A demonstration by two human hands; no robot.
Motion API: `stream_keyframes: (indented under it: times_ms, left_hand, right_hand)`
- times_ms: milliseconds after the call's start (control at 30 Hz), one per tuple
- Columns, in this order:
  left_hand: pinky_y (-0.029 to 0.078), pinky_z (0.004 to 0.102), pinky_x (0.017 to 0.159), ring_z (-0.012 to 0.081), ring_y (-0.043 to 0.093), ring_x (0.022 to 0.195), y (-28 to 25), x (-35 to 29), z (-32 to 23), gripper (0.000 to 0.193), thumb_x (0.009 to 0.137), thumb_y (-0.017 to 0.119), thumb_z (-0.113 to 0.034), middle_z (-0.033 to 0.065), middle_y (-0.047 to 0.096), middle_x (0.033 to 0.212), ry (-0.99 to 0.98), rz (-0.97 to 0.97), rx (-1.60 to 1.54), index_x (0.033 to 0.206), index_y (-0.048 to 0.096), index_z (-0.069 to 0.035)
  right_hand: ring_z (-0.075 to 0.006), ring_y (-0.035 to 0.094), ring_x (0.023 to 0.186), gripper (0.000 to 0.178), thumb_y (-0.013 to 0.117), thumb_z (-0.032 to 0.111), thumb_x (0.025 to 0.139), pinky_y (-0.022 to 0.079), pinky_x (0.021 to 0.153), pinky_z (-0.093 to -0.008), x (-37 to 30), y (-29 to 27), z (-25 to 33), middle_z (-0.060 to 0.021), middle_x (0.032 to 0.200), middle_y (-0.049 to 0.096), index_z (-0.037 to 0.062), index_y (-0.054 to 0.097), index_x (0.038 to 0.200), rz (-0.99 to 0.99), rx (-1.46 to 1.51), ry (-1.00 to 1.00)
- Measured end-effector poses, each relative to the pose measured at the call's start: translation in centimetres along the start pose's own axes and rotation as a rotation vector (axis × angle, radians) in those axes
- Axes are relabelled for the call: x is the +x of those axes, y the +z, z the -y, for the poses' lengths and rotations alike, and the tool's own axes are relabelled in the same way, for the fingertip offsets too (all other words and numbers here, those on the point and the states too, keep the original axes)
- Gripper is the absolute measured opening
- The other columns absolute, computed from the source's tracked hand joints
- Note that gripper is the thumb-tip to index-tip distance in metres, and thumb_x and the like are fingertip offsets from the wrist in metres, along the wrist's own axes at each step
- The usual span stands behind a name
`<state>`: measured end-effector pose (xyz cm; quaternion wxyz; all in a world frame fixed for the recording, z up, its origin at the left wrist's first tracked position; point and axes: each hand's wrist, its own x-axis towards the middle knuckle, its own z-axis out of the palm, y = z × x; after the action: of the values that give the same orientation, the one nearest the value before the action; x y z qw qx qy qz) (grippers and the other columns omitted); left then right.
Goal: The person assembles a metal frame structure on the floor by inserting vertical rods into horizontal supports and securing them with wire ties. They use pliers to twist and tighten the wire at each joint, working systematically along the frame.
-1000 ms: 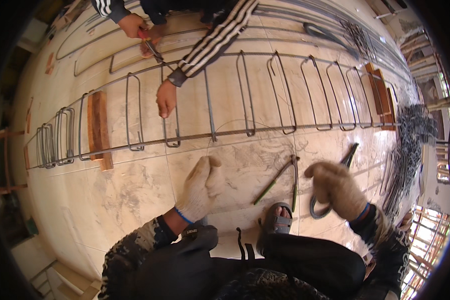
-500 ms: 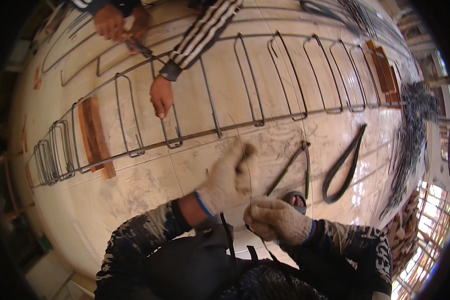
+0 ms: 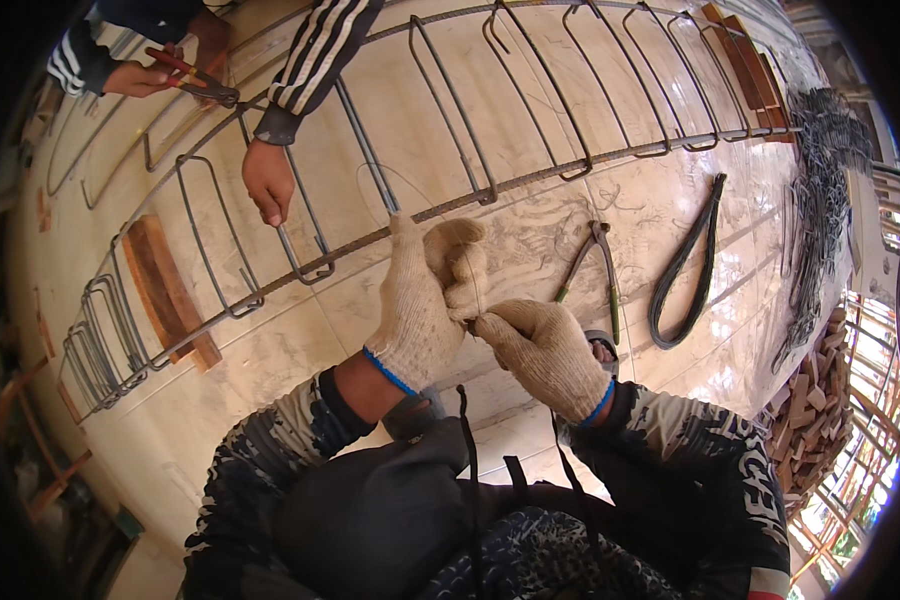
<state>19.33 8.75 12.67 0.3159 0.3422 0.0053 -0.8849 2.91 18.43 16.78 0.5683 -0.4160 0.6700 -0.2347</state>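
Both my hands wear knitted cream gloves and meet in front of me, just on the near side of a rebar cage [image 3: 375, 238]. Between thumb and fingertips my right hand [image 3: 545, 352] pinches a thin wire [image 3: 477, 280]. My left hand [image 3: 418, 300] has its thumb raised and its fingers curled around toward the same wire, low fingers touching the right fingertips. The wire's far part bows in a faint loop over the near bar. Pincers with green handles [image 3: 598, 235] lie spread on the floor beyond my right hand, beside a folded bundle of dark wire [image 3: 707, 265].
Across the cage, a co-worker's hand grips red-handled pincers [image 3: 190, 72] at the far bar; their other hand [image 3: 269, 182] hangs over a stirrup. Wooden blocks [image 3: 160, 285] prop the cage. A dark heap of wire-like metal [image 3: 830, 135] and a woodpile [image 3: 812, 400] are at right.
My left hand has come nearer the right, their fingertips now meeting at the wire. The view has shifted, and the co-worker's pincer hand has moved back along the handles.
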Motion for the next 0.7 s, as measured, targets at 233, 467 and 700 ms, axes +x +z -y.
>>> stream_keyframes:
  times_ms: [233, 467, 700]
  left_hand:
    - [0.044, 0.0317, 0.065, 0.0155, 0.055, 0.074, -0.9, -1.1, 0.6, 0.047, 0.122, 0.054, -0.053, 0.0018, 0.062, 0.086, 0.091, 0.022, -0.11, 0.113, 0.068, -0.009]
    - [0.042, 0.0365, 0.076, 0.0176, 0.049, 0.079, -2.7, -4.9, -9.9, 0.033, 0.118, 0.061, -0.032, -0.0014, 0.052, 0.083, 0.259, 0.232, 0.677, 0.091, 0.054, -0.014]
    - [0.04, 0.0327, 0.065, 0.0138, 0.047, 0.073, 4.9, -3.9, -7.9, 0.042, 0.121, 0.057, -0.035, -0.0009, 0.046, 0.076, 0.36, -0.445, -0.18, 0.086, 0.05, -0.013]
  right_hand:
    - [-0.0131, 0.064, 0.081, 0.028, 0.07, 0.022, 0.112, 0.054, 0.075, -0.034, 0.0, 0.9, -0.6, -0.0054, 0.083, 0.069, -0.0041, 0.08, 0.107, 0.112, 0.088, -0.033]
    - [-0.0242, 0.064, 0.081, 0.022, 0.064, 0.01, 0.105, 0.052, 0.077, -0.0369, 0.1, -3.2, -1.4, -0.0118, 0.085, 0.065, -0.0036, 0.069, 0.088, 0.224, 0.013, -0.175]
    - [-0.0345, 0.062, 0.072, 0.011, 0.077, 0.001, 0.085, 0.049, 0.066, -0.0451, 1.1, -0.7, 0.5, -0.0119, 0.077, 0.059, 0.0008, 0.067, 0.082, 0.255, -0.088, -0.744]
